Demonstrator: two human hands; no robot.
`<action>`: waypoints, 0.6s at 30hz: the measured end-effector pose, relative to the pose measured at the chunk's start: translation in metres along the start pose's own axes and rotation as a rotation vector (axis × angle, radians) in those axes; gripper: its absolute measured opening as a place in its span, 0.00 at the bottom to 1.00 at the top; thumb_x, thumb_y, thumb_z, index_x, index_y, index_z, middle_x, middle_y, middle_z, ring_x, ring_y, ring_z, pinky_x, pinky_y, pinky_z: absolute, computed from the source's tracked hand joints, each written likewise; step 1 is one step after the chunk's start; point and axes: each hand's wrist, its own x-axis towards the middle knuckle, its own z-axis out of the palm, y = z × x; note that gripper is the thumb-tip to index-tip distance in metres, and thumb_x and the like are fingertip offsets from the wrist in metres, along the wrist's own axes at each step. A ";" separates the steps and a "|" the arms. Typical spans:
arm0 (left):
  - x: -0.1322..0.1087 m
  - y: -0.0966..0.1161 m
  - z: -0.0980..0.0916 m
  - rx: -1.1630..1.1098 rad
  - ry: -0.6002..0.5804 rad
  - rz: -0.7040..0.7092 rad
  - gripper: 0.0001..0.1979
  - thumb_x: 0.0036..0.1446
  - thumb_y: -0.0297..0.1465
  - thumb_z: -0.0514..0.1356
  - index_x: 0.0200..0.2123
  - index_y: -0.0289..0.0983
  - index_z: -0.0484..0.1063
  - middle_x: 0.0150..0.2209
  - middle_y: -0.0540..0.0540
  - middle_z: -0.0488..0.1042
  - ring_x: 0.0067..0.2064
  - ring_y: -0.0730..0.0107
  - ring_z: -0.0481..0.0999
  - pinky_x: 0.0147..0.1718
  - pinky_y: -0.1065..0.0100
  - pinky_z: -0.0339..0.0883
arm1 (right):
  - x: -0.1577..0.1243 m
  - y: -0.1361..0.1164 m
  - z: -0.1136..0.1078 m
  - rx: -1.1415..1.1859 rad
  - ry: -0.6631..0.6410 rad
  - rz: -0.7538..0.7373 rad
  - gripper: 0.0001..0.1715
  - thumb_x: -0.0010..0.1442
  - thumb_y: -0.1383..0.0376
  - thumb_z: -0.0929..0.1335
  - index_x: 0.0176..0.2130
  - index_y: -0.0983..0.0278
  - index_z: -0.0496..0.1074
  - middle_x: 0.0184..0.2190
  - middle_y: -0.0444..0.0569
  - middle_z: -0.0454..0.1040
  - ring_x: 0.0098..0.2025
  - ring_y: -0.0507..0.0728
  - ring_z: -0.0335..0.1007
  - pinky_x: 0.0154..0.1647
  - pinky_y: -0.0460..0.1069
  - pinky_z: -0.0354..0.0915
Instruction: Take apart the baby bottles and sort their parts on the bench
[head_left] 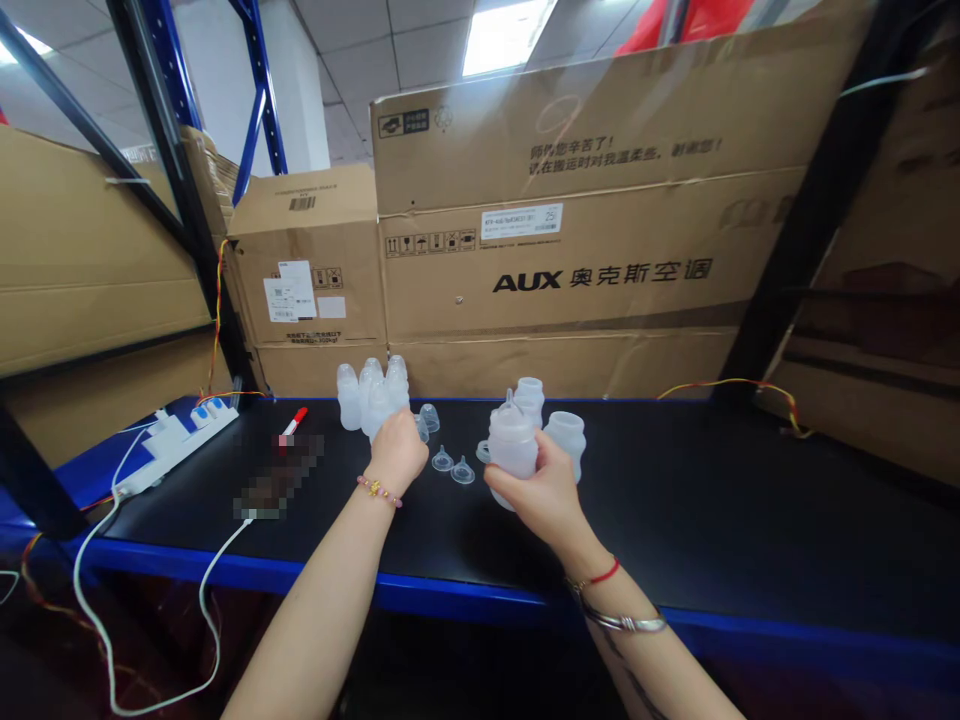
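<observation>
My left hand (397, 450) closes around the lower part of a tilted translucent plastic bottle (379, 410), in front of a cluster of similar upright bottles (349, 398). My right hand (536, 482) grips a larger frosted bottle (512, 445) with a pointed top. Behind it stand more frosted bottles (566, 438), one partly hidden (529, 398). Clear silicone teats (442, 460) lie between my hands, with another (463, 472) close by and one more (429, 417) farther back.
The items sit on a black bench (712, 500) with a blue front edge. Large cardboard boxes (570, 270) line its back. To the left are a red-capped marker (293, 423), a blurred object (277, 476), and a white power strip (176, 450) with white cables.
</observation>
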 end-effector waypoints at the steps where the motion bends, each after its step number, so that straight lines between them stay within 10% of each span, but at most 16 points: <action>1: 0.000 -0.001 0.001 0.006 -0.002 -0.005 0.14 0.39 0.18 0.61 0.31 0.37 0.70 0.38 0.34 0.77 0.50 0.43 0.76 0.51 0.53 0.63 | 0.000 0.000 0.000 0.000 -0.010 0.006 0.14 0.39 0.63 0.70 0.31 0.62 0.69 0.26 0.43 0.69 0.27 0.53 0.62 0.27 0.50 0.61; 18: 0.000 -0.007 0.009 0.040 -0.004 -0.115 0.11 0.43 0.20 0.63 0.29 0.37 0.67 0.41 0.34 0.76 0.52 0.43 0.75 0.51 0.53 0.63 | -0.001 -0.005 0.004 -0.018 -0.049 0.056 0.14 0.39 0.63 0.70 0.31 0.62 0.69 0.24 0.42 0.67 0.26 0.52 0.60 0.26 0.49 0.60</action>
